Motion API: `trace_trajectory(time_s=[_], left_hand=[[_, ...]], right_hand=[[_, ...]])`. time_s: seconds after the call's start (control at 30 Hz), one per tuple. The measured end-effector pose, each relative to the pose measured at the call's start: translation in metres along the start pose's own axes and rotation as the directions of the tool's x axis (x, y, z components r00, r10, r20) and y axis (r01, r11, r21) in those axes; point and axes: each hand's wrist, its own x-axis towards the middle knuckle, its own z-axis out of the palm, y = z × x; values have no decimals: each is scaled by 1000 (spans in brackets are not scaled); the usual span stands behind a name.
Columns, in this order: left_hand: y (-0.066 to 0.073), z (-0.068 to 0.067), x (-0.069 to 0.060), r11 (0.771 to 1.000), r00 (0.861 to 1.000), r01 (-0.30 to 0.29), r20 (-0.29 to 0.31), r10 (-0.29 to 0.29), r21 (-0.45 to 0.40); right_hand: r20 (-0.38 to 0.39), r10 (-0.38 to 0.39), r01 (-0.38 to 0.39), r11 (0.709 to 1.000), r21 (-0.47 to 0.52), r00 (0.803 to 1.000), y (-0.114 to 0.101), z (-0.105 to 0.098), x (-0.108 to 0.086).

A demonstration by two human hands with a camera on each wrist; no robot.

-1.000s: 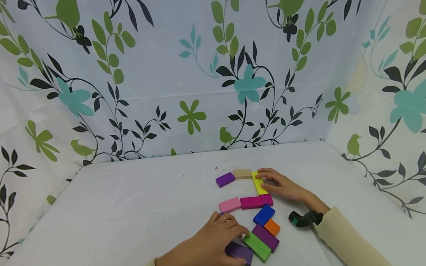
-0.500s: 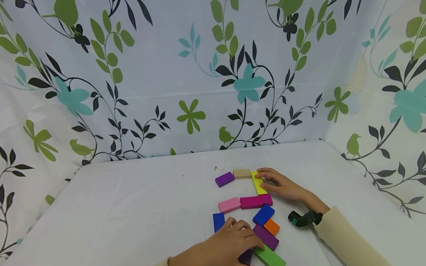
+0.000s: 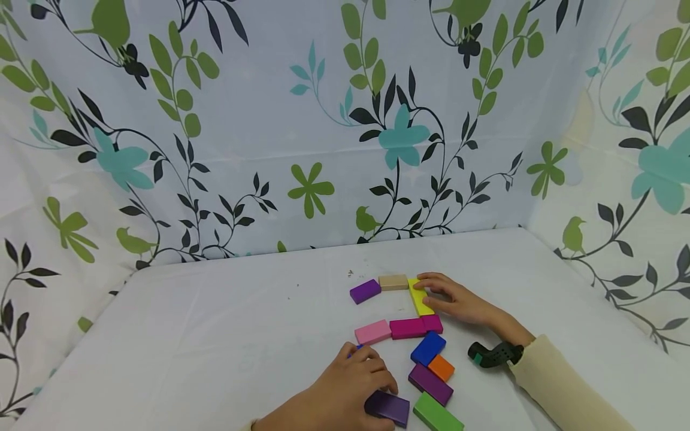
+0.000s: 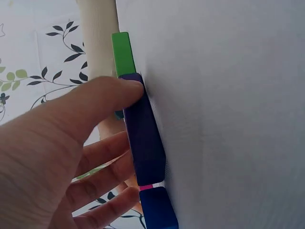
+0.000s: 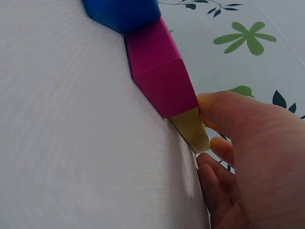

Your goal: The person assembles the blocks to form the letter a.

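My left hand [image 3: 342,389] holds a dark purple block [image 3: 390,408] low on the table, its thumb on the near side and fingers around the far side. In the left wrist view, the thumb presses on this dark purple block [image 4: 143,138]. A green block [image 3: 438,413] lies to its right, untouched, below a plum block [image 3: 430,384]. Partly covered by the left hand is a blue block [image 3: 353,352]. The right hand [image 3: 458,302] rests fingertips and thumb against a yellow block [image 3: 418,298], relaxed; the right wrist view shows the yellow block's end [image 5: 193,131] beside them.
A violet block [image 3: 365,291] and a tan block [image 3: 393,282] lie left of the yellow one. Below are a pink block [image 3: 373,332], magenta blocks [image 3: 408,328], another blue block [image 3: 428,348] and an orange block [image 3: 441,367]. Patterned cloth [image 3: 302,120] stands behind.
The green block has moved right and toward the near edge, pushed by my left hand. That hand has since left it and returned leftward to the dark purple block. My right hand has stayed put.
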Motion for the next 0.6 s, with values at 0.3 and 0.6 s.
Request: trace_trajectory(time_s=[0.3,0.6], left_hand=[[1,1,2,999,999,35,-2,-35,-22],[1,0,7,989,992,113,65,-107,-94]], right_hand=[[-1,3,-3,1000,-5,1000,-1,-1,0],[0,9,-9,1000,-4,1000,-3,-1,-1]])
